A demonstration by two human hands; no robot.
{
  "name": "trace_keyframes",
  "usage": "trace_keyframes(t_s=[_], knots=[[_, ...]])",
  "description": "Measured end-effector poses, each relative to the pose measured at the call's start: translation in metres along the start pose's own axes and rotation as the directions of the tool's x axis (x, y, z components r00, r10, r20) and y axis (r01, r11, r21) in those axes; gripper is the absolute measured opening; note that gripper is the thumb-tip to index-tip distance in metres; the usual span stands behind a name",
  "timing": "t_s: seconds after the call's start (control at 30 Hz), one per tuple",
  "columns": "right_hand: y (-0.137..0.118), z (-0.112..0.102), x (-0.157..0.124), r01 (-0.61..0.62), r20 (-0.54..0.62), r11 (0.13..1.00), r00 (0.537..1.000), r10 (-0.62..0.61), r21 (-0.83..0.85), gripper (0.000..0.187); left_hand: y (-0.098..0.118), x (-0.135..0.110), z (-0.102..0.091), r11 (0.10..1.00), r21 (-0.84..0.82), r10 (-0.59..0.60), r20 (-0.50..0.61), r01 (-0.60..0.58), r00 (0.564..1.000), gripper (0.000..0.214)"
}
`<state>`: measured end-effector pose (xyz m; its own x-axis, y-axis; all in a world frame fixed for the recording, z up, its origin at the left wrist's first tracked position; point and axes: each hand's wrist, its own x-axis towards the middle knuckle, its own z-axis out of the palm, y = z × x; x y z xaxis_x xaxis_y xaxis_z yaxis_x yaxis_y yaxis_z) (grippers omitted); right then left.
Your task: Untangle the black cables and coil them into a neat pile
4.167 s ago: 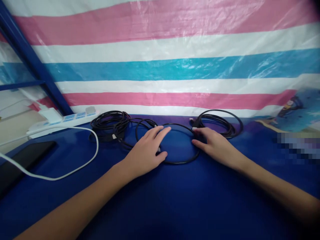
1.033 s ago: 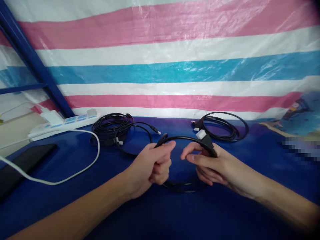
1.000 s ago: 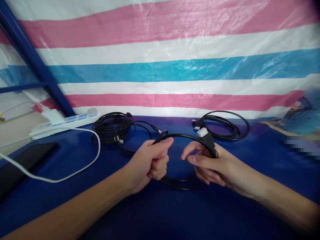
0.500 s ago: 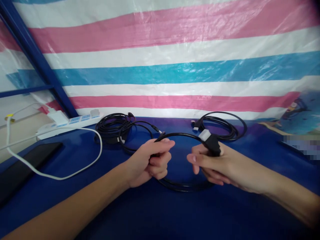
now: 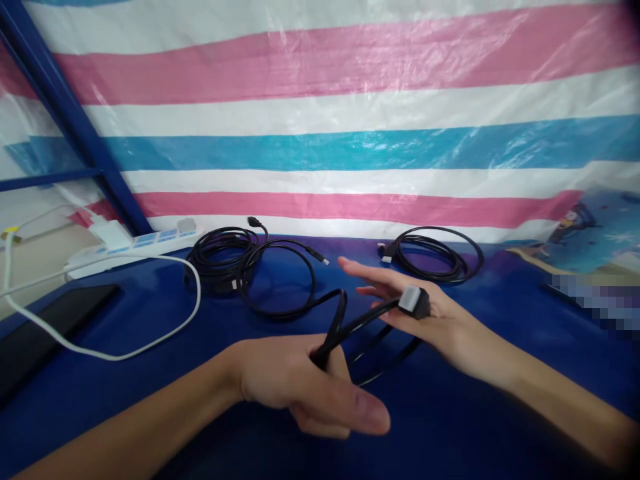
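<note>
My left hand (image 5: 305,387) is closed round a looped black cable (image 5: 363,321), its thumb pointing right along the front. From this grip one strand runs to a chunky black plug with a light grey end (image 5: 415,302). That plug lies over the thumb side of my right hand (image 5: 405,300), whose fingers are stretched out to the left and hold nothing that I can see. More strands of the cable pass beneath the right hand, partly hidden.
A coiled black cable (image 5: 220,267) with a USB plug (image 5: 317,256) lies behind my left hand, and another coil (image 5: 435,257) at the back right. At left are a white power strip (image 5: 145,243), a white cord (image 5: 165,343) and a flat black object (image 5: 60,327).
My left hand has come nearer and turned, drawing the cable down with it. The right hand's curled fingers have straightened out. The plug has turned and sits slightly lower.
</note>
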<state>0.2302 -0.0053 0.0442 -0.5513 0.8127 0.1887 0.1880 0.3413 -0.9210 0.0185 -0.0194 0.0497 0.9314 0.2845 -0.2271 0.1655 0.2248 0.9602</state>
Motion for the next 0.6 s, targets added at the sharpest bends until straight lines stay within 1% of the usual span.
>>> trace_keyframes(t_s=[0.07,0.13,0.23,0.27,0.3,0.33,0.37,0.4,0.47,0.5,0.53,0.57,0.6], knots=[[-0.003,-0.003,-0.002,0.016,0.055,1.0,0.998,-0.015,-0.025,0.032,0.005,0.0,0.003,0.996,0.081,-0.033,-0.001,0.033,0.999,0.064],[-0.005,-0.005,-0.002,0.033,0.092,0.999,0.995,-0.029,-0.041,0.025,0.007,0.001,0.006,0.991,0.122,-0.06,-0.001,0.059,0.998,0.063],[-0.005,-0.006,-0.002,0.01,0.087,0.999,0.996,-0.012,0.03,0.016,0.004,0.004,0.007,0.98,0.185,-0.075,0.015,0.071,0.997,0.055],[-0.004,-0.006,-0.002,-0.012,0.08,0.998,0.997,0.006,0.065,0.013,0.001,0.005,0.006,0.979,0.196,-0.051,-0.013,0.053,0.999,0.052],[-0.003,-0.005,-0.002,-0.04,0.072,0.995,0.997,0.033,0.095,0.012,-0.002,0.006,0.004,0.982,0.186,-0.016,-0.064,0.028,0.998,0.049],[-0.001,-0.004,-0.002,-0.072,0.071,0.991,0.995,0.064,0.114,0.013,-0.005,0.007,0.0,0.987,0.159,0.026,-0.143,-0.003,0.989,0.047],[0.0,-0.003,-0.003,-0.099,0.075,0.988,0.993,0.091,0.122,0.016,-0.008,0.008,-0.004,0.991,0.129,0.073,-0.244,-0.042,0.967,0.046],[0.002,-0.001,-0.003,-0.115,0.082,0.985,0.991,0.105,0.131,0.021,-0.011,0.009,-0.009,0.991,0.103,0.118,-0.347,-0.088,0.931,0.046],[0.003,0.003,-0.004,-0.111,0.109,0.98,0.99,0.093,0.165,0.033,-0.014,0.012,-0.018,0.981,0.092,0.194,-0.507,-0.171,0.84,0.048],[0.003,0.005,-0.005,-0.107,0.129,0.979,0.988,0.085,0.172,0.036,-0.015,0.013,-0.022,0.974,0.109,0.223,-0.556,-0.196,0.8,0.049],[0.002,0.006,-0.005,-0.117,0.148,0.979,0.985,0.093,0.168,0.038,-0.016,0.014,-0.024,0.969,0.134,0.246,-0.586,-0.207,0.772,0.049],[0.001,0.007,-0.005,-0.149,0.16,0.977,0.979,0.125,0.151,0.037,-0.016,0.016,-0.026,0.966,0.159,0.258,-0.599,-0.204,0.758,0.048],[0.0,0.008,-0.004,-0.198,0.157,0.972,0.972,0.177,0.128,0.035,-0.016,0.017,-0.026,0.964,0.185,0.265,-0.596,-0.191,0.758,0.046]])
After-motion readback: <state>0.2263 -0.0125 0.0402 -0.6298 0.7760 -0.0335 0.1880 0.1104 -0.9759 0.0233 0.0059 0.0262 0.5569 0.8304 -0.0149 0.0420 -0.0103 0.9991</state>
